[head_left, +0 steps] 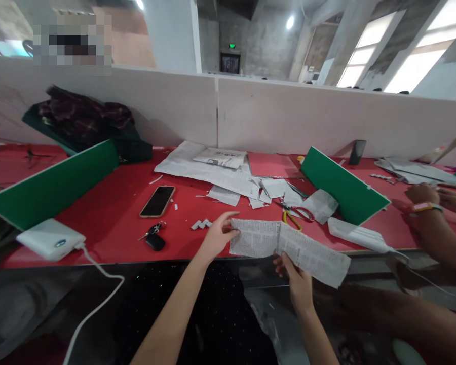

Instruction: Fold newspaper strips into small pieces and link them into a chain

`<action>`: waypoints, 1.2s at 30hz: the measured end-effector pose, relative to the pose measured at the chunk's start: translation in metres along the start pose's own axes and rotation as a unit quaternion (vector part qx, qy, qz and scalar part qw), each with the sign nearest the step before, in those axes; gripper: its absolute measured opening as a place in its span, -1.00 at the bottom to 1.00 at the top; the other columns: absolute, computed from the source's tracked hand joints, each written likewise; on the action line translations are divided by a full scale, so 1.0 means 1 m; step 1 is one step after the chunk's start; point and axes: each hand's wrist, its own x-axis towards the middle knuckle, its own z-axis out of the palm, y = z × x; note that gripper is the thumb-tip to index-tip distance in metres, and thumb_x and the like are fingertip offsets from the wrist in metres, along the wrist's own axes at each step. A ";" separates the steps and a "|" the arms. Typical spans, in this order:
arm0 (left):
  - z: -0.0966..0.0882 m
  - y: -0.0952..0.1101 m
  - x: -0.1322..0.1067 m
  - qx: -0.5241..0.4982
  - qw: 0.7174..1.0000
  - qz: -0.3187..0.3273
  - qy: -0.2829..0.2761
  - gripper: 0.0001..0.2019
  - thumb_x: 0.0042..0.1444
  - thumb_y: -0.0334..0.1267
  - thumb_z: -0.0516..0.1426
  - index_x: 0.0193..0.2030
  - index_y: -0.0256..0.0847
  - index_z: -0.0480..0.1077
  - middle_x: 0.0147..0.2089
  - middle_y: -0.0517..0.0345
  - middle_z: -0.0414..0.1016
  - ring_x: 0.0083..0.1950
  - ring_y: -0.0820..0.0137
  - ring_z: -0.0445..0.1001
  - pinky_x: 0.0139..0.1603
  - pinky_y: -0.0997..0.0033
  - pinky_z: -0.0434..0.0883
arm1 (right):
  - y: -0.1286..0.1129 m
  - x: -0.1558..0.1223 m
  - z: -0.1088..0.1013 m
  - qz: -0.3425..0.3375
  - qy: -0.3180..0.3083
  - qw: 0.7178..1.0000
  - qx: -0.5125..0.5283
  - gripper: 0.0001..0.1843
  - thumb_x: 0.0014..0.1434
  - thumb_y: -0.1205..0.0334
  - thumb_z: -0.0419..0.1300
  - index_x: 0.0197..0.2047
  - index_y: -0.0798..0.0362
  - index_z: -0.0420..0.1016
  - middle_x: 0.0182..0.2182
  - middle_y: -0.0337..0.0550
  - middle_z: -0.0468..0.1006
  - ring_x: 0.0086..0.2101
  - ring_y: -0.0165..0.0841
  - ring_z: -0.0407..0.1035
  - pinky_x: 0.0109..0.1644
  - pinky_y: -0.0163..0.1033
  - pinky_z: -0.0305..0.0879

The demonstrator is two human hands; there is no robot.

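Holding newspaper strip (311,253) over front edge of red table (110,218): my left hand (217,234) pinching its left end, my right hand (296,281) pinching lower edge mid-strip. Scissors (294,214) just behind.

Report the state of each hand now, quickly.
The left hand is closed, pinching the left end of the newspaper strip.
The right hand is closed, pinching the same strip's lower edge near its fold.
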 end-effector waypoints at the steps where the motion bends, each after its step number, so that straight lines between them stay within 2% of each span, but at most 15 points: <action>1: 0.000 0.000 0.000 0.009 1.000 0.000 0.005 -0.59 -0.04 -0.38 0.13 0.01 -0.17 0.32 -0.04 0.03 0.39 -0.01 0.31 0.34 -0.05 0.36 0.30 | 0.000 -0.001 0.000 -0.003 0.000 1.000 -0.008 -0.70 -0.02 0.01 0.24 -0.47 0.12 0.50 -0.56 -0.16 0.51 -0.59 -0.45 0.29 -0.56 -0.35 0.20; 13: -0.001 -0.009 0.004 0.025 1.000 0.015 0.005 -0.64 -0.03 -0.32 0.15 -0.04 -0.18 0.35 -0.09 0.07 0.41 -0.10 0.36 0.38 -0.08 0.36 0.33 | 0.002 -0.002 -0.001 -0.024 0.032 0.999 -0.019 -0.62 -0.02 -0.01 0.23 -0.62 0.15 0.42 -0.68 -0.19 0.43 -0.66 -0.47 0.25 -0.60 -0.36 0.15; 19: -0.001 -0.006 0.002 0.022 0.999 0.022 -0.010 -0.65 -0.02 -0.35 0.13 -0.03 -0.19 0.34 -0.10 0.06 0.41 -0.11 0.36 0.38 -0.10 0.36 0.33 | 0.002 -0.002 -0.002 -0.040 0.052 0.997 -0.030 -0.63 -0.05 0.02 0.26 -0.63 0.16 0.41 -0.69 -0.18 0.42 -0.65 -0.45 0.25 -0.59 -0.35 0.16; 28: -0.001 0.001 0.000 0.020 0.999 -0.003 -0.025 -0.63 -0.06 -0.40 0.13 -0.04 -0.23 0.33 -0.10 0.04 0.42 -0.13 0.36 0.39 -0.11 0.35 0.32 | -0.001 -0.003 -0.002 -0.059 0.084 0.993 -0.063 -0.61 -0.05 0.04 0.26 -0.68 0.14 0.34 -0.75 -0.25 0.32 -0.66 -0.46 0.21 -0.58 -0.34 0.17; 30: -0.007 0.005 -0.003 0.021 0.997 -0.038 -0.063 -0.62 -0.09 -0.39 0.15 -0.05 -0.23 0.35 -0.11 0.05 0.43 -0.14 0.35 0.39 -0.14 0.34 0.33 | -0.004 -0.003 -0.004 -0.071 0.079 0.991 -0.076 -0.62 -0.03 0.04 0.25 -0.68 0.13 0.33 -0.74 -0.26 0.32 -0.65 -0.46 0.22 -0.56 -0.34 0.18; 33: -0.021 0.013 -0.010 -0.013 0.971 -0.118 -0.208 -0.52 -0.15 -0.33 0.22 0.00 -0.20 0.33 -0.12 0.05 0.43 -0.18 0.32 0.41 -0.23 0.34 0.35 | -0.007 -0.001 -0.010 -0.095 0.045 0.990 -0.090 -0.67 -0.02 0.07 0.25 -0.63 0.11 0.34 -0.73 -0.28 0.33 -0.65 -0.46 0.22 -0.57 -0.34 0.19; 35: -0.027 0.020 -0.014 -0.044 0.945 -0.128 -0.298 -0.46 -0.17 -0.27 0.26 0.04 -0.16 0.32 -0.06 0.05 0.42 -0.10 0.28 0.40 -0.17 0.32 0.34 | -0.010 0.001 -0.015 -0.110 0.016 0.989 -0.099 -0.74 -0.03 0.09 0.25 -0.54 0.12 0.40 -0.67 -0.25 0.40 -0.61 -0.43 0.28 -0.54 -0.33 0.23; 36: -0.029 0.022 -0.016 -0.053 0.938 -0.124 -0.319 -0.48 -0.15 -0.23 0.26 0.03 -0.15 0.33 -0.04 0.05 0.42 -0.06 0.28 0.38 -0.12 0.32 0.32 | -0.012 0.002 -0.018 -0.118 0.002 0.987 -0.106 -0.76 -0.03 0.09 0.25 -0.49 0.12 0.43 -0.63 -0.22 0.45 -0.58 -0.40 0.32 -0.51 -0.31 0.27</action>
